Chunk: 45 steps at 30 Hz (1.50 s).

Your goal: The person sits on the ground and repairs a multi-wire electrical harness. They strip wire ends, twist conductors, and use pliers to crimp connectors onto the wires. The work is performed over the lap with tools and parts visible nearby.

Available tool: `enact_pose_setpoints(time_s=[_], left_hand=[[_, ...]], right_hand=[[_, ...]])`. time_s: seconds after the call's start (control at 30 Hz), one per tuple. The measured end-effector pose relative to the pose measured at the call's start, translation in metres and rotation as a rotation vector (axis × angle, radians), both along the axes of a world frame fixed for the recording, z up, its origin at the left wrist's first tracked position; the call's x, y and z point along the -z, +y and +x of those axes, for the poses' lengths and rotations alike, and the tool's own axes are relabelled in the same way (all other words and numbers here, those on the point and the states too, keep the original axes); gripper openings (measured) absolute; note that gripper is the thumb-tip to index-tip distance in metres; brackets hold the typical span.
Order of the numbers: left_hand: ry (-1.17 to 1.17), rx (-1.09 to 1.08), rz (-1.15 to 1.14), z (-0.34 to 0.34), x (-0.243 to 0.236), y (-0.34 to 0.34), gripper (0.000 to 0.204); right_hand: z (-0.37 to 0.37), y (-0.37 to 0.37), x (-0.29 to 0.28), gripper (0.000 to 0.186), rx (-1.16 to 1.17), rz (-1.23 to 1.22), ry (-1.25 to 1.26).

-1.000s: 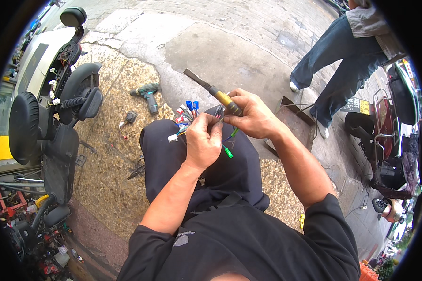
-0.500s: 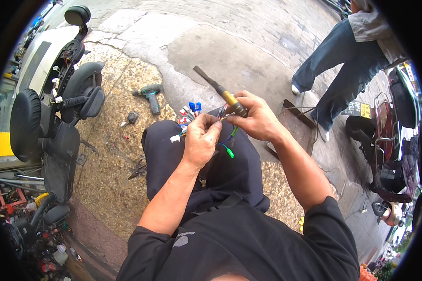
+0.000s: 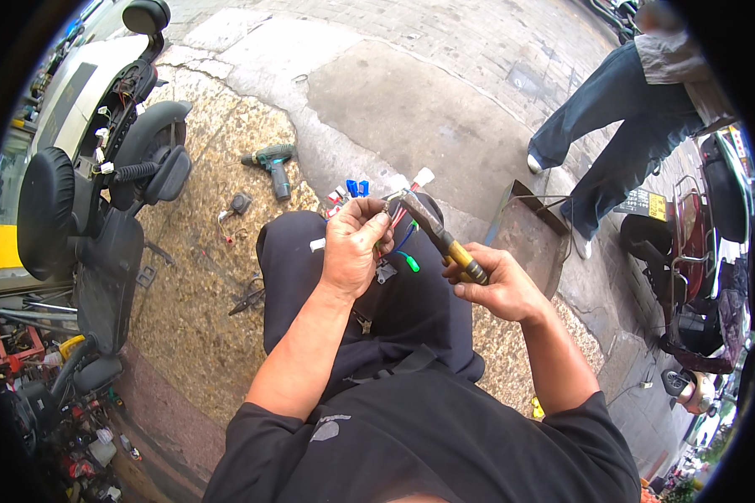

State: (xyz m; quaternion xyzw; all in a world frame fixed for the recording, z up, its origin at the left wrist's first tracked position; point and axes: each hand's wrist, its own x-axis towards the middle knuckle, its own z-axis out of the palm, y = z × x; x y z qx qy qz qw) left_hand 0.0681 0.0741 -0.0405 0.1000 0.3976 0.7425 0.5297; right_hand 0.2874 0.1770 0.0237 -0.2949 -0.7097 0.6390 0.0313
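Observation:
My left hand (image 3: 356, 247) is closed, its thumb and fingers pinched on a bundle of wires (image 3: 399, 211) above my lap. White, red and blue plug connectors (image 3: 358, 188) fan out past its fingertips, and a green connector (image 3: 408, 262) dangles on a blue wire. In my right hand (image 3: 503, 281) is a flat, dark-bladed tool (image 3: 428, 222) with a yellow handle, its fingers wrapped round the handle end. The blade slants up to the left, and its tip lies at the wires beside my left fingertips. Whether the tip touches them I cannot tell.
A cordless drill (image 3: 273, 168) and a small black part (image 3: 241, 203) lie on the ground ahead-left. Left stands a partly stripped scooter (image 3: 109, 251). A metal dustpan-like tray (image 3: 528, 235) sits right, near a standing person's legs (image 3: 596, 142). Another scooter (image 3: 688, 268) is farther right.
My right hand has moved down and right, away from my left hand. The tool has swung so its blade, which pointed away over the ground, now reaches the wires. My left hand keeps its pinch.

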Motion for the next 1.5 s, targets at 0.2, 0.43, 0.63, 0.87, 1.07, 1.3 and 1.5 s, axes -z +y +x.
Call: enact_pose_setpoints(time_s=[0.2, 0.43, 0.63, 0.87, 1.07, 1.3, 1.5], left_hand=[[0.021, -0.03, 0.008, 0.002, 0.004, 0.0, 0.011], [0.074, -0.101, -0.009, 0.01, 0.004, 0.0, 0.01], [0.131, -0.128, -0.047, 0.013, 0.001, 0.0, 0.009], [0.194, -0.159, -0.078, 0.015, 0.0, 0.002, 0.008], [0.201, -0.174, -0.087, 0.018, -0.001, 0.004, 0.008], [0.257, -0.166, -0.127, 0.023, -0.003, 0.008, 0.01], [0.325, -0.146, -0.196, 0.027, -0.006, 0.015, 0.01]], right_hand=[[0.003, -0.012, 0.007, 0.027, -0.015, -0.025, -0.071], [-0.003, -0.019, 0.002, 0.029, 0.095, -0.297, -0.125], [-0.009, -0.021, 0.006, 0.029, 0.051, -0.159, -0.058], [-0.01, -0.022, 0.003, 0.029, 0.059, -0.172, -0.1], [-0.01, -0.024, 0.005, 0.03, 0.07, -0.163, -0.086], [-0.008, -0.028, 0.001, 0.033, 0.043, 0.383, -0.173], [-0.008, -0.033, -0.011, 0.03, 0.051, 0.712, -0.254]])
